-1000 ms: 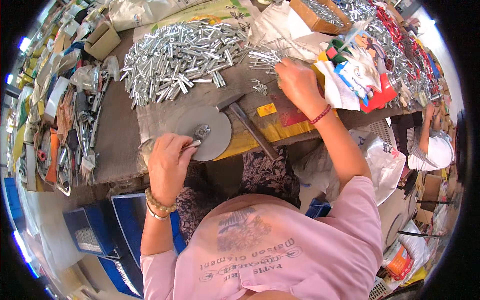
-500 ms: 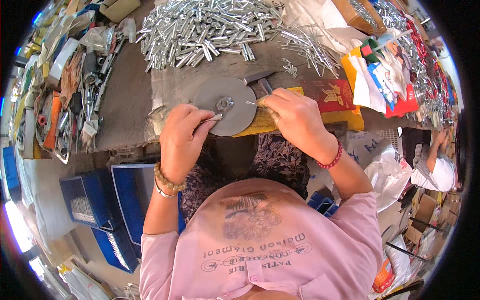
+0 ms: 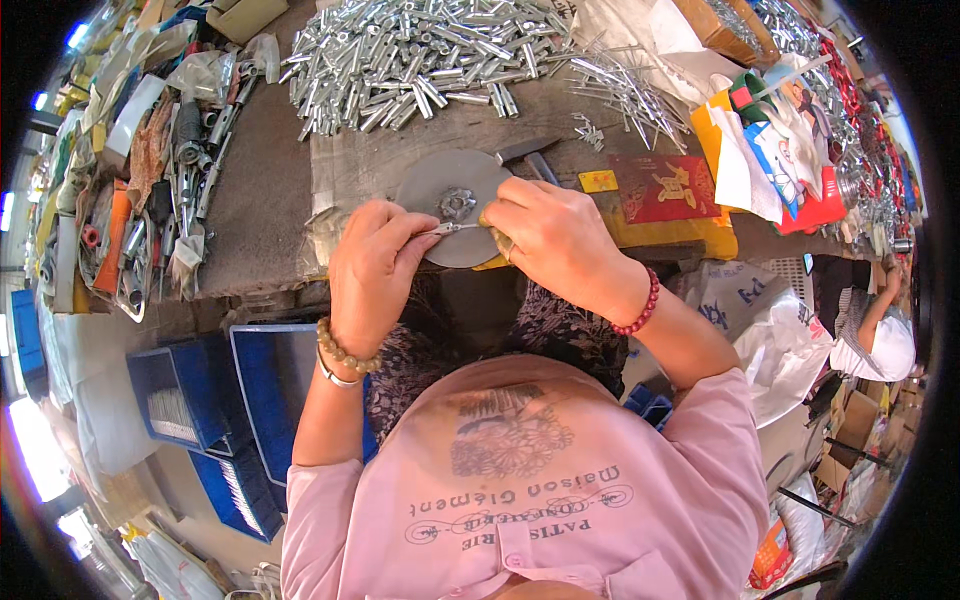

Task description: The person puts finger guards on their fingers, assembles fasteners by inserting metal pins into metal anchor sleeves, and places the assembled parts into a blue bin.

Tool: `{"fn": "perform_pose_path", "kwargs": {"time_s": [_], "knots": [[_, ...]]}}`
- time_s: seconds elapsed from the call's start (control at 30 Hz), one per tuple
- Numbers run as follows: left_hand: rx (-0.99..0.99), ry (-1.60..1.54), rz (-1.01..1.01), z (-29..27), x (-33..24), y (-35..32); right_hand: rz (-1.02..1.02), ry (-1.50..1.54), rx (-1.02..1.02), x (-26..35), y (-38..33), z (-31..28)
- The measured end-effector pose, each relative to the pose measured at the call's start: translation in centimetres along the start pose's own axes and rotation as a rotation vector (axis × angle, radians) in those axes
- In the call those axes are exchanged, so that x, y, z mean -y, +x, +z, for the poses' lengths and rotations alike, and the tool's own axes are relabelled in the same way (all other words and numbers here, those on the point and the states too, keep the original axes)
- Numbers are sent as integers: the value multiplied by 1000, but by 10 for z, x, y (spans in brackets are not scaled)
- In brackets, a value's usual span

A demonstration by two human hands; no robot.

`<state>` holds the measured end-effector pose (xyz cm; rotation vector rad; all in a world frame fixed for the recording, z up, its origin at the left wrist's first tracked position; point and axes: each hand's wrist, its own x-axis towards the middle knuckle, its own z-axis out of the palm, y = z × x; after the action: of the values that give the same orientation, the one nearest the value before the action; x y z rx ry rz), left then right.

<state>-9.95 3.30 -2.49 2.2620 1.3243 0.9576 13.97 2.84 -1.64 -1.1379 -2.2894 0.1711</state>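
Silver sleeve (image 3: pixel 440 230) and rod (image 3: pixel 467 226) are lying crosswise, nearly in line, above the disc (image 3: pixel 428 182).
From opposite sides, left hand (image 3: pixel 376 256) fingers are pinching the sleeve, right hand (image 3: pixel 555 230) fingers the rod (contact too small to tell).

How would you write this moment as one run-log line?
left hand: pinching small metal piece | right hand: pinching thin pin | beneath: grey disc | beside disc: hammer

Left hand (image 3: pixel 383 255) pinches small metal tube (image 3: pixel 441 230); right hand (image 3: pixel 548 238) grips thin rod (image 3: pixel 472 226) at its end, both over grey disc (image 3: pixel 425 185). Hammer (image 3: pixel 528 150) just beyond. Heap of silvery tubes (image 3: pixel 420 65) farther back.
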Motion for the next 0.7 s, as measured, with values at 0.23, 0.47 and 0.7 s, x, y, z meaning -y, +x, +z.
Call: {"fn": "perform_pose_path", "kwargs": {"time_s": [0.23, 0.47, 0.7], "knots": [[-21, -21, -29, 2, -1, -2, -44, 33, 38, -3, 3, 0], [0, -96, -67, 2, -2, -2, -118, 40, 4, -6, 6, 8], [-39, -109, -71, 3, -4, -3, 235, -64, -245, -47, -13, -29]]}}
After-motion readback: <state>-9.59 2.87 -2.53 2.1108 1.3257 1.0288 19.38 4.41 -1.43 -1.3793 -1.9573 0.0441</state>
